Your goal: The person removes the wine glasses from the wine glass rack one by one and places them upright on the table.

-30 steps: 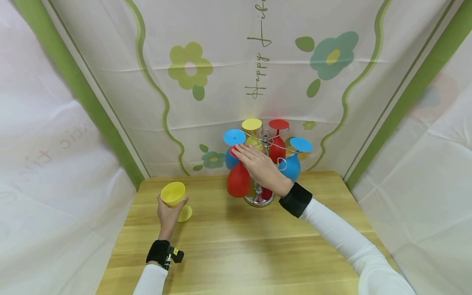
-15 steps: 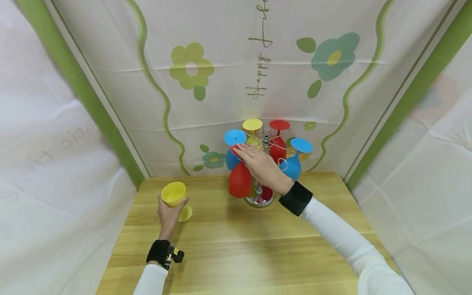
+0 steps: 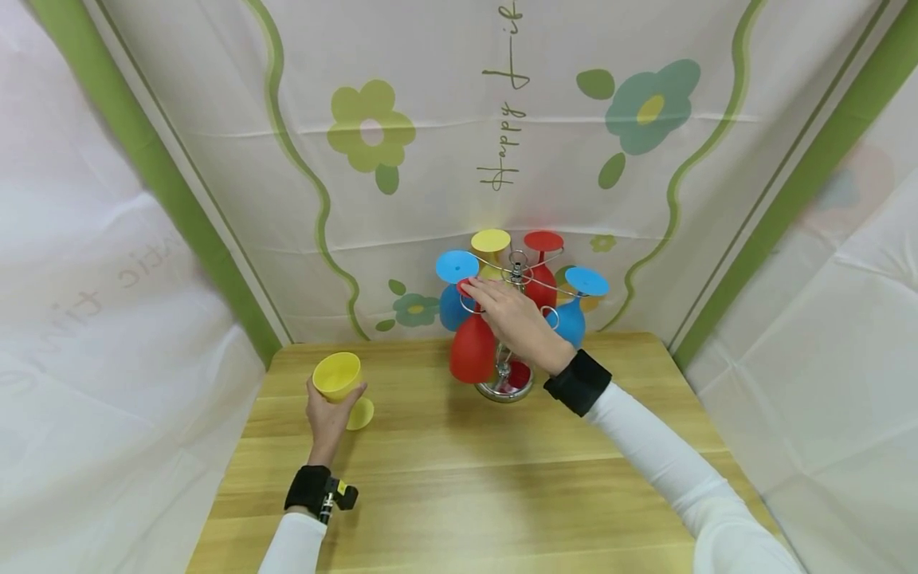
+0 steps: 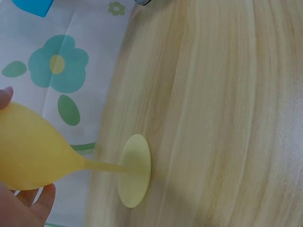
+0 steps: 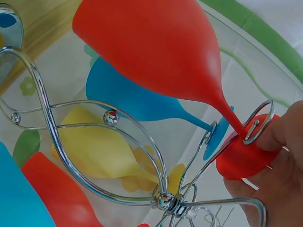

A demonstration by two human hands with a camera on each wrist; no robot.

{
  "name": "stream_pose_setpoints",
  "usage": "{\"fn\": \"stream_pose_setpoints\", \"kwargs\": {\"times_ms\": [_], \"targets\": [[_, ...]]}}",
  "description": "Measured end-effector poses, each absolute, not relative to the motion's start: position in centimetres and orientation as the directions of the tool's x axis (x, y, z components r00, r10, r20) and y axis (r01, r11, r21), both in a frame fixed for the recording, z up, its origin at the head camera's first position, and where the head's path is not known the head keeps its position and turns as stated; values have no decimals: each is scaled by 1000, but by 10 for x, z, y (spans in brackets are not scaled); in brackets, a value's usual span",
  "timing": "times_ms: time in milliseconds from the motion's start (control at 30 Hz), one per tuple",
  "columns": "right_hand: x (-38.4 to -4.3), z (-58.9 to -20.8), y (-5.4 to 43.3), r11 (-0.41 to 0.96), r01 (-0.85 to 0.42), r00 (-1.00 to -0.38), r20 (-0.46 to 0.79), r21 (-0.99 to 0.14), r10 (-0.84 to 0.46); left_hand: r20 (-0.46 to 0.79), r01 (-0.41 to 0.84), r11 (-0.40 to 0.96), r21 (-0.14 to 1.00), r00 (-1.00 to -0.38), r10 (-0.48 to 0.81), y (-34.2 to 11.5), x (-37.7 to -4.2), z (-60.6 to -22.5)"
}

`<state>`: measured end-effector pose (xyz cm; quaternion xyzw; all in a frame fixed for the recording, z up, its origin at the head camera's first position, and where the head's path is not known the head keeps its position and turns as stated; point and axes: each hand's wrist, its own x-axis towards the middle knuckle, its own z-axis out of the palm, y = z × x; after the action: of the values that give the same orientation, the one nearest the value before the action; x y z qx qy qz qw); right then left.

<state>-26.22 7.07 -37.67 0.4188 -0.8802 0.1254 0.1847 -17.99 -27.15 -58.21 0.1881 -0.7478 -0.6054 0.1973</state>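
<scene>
In the head view, my left hand grips the bowl of an upright yellow wine glass at the table's left side. The left wrist view shows that glass's round foot close over the wood. My right hand is at a chrome glass rack, with a red wine glass hanging bowl down beneath it. Seen from the right wrist, thumb and fingers pinch the red foot, and the stem sits in a wire loop of the rack.
Around the rack hang a blue glass on the left, a yellow one and a red one behind, and another blue glass on the right. A printed cloth rises behind the wooden table.
My right hand has shifted the red wine glass slightly to the right, closer to the rack's middle. The left hand and yellow wine glass have stayed put.
</scene>
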Motion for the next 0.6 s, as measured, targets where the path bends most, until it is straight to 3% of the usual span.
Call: {"fn": "stream_pose_setpoints", "kwargs": {"times_ms": [600], "targets": [[-261,-375,88,671,-740,-626,409,-43,-664,63,-36,180,983,-855,-515,-270,-179,-583]]}}
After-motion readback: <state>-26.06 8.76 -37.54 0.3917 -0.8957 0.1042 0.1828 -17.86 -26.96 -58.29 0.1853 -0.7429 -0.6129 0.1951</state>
